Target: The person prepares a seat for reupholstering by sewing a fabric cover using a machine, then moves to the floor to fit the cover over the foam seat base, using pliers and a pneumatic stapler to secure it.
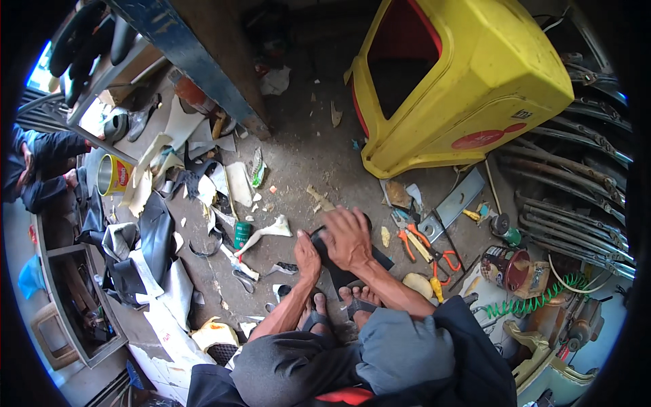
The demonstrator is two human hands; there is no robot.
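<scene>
A dark, flat black piece (369, 268) lies on the floor in front of my feet. My right hand (346, 241) rests over its upper part with the fingers stretched out and apart. My left hand (308, 258) is closed at the left edge of the same piece, thumb uppermost; the curled fingers are mostly hidden. Just to the right lie orange-handled pliers (407, 241), scissors (447, 261) and a yellow-handled screwdriver (435, 285). A green can (242, 235) stands to the left among white and black scraps (152, 251).
A large yellow plastic box (468, 81) stands ahead, beside a blue post (210, 68). Metal tubes (576, 203) and a green coiled hose (515, 305) crowd the right. Another person's legs (47, 163), a yellow bucket (114, 175) and an open drawer (85, 298) are at left.
</scene>
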